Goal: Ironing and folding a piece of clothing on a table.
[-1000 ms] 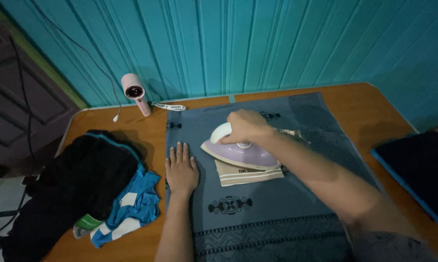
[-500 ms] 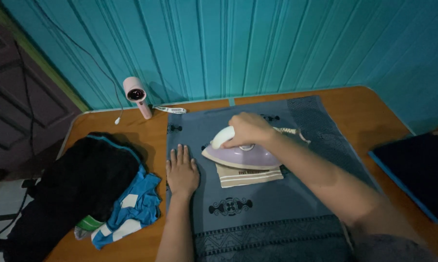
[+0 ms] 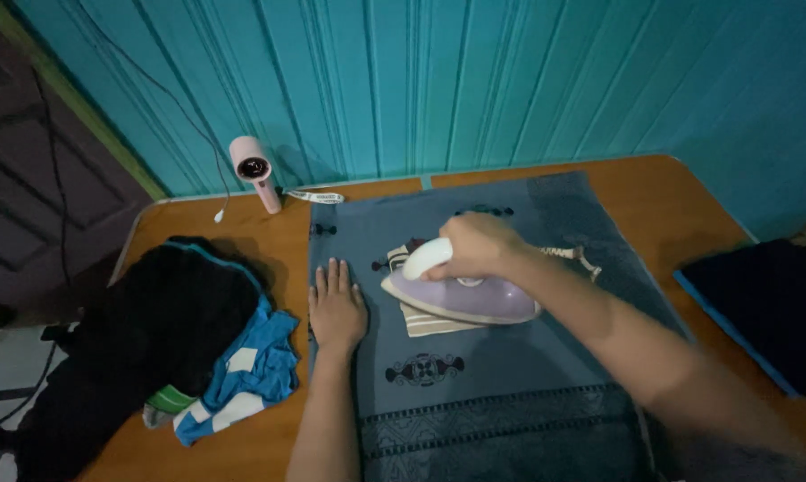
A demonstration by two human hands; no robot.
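the iron (image 3: 461, 293), lilac with a white handle, sits flat on a small folded beige cloth (image 3: 430, 319) near the middle of the blue-grey patterned mat (image 3: 501, 375) that covers the wooden table (image 3: 680, 205). only the near edge and left corner of the beige cloth show from under the iron's plate; the rest is hidden beneath it. the right hand (image 3: 474, 245) is wrapped tight round the handle, knuckles up, which lets it press down and steer the iron with its pointed nose to the left. a braided cord (image 3: 568, 254) trails off behind the iron to the right, lying clear of the plate.

the left hand (image 3: 336, 308) lies flat and spread on the mat just beside the iron's nose, fingers together and pointing away from the person, holding nothing; it seems placed there to keep the mat from sliding, and it is apart from the hot plate.

the mat is likely there as padding between the iron and the table top. to the left, off the mat, sits a heap of clothes (image 3: 179, 339), black on top with blue and white pieces and a bit of green at the near edge. at the far left of the table, by the teal panelled wall (image 3: 465, 80), stands a small pink hair dryer (image 3: 254, 170) with its cable (image 3: 188, 125) running up the wall. a dark flat thing with a blue edge (image 3: 764, 303) lies at the right; i cannot tell what it is.
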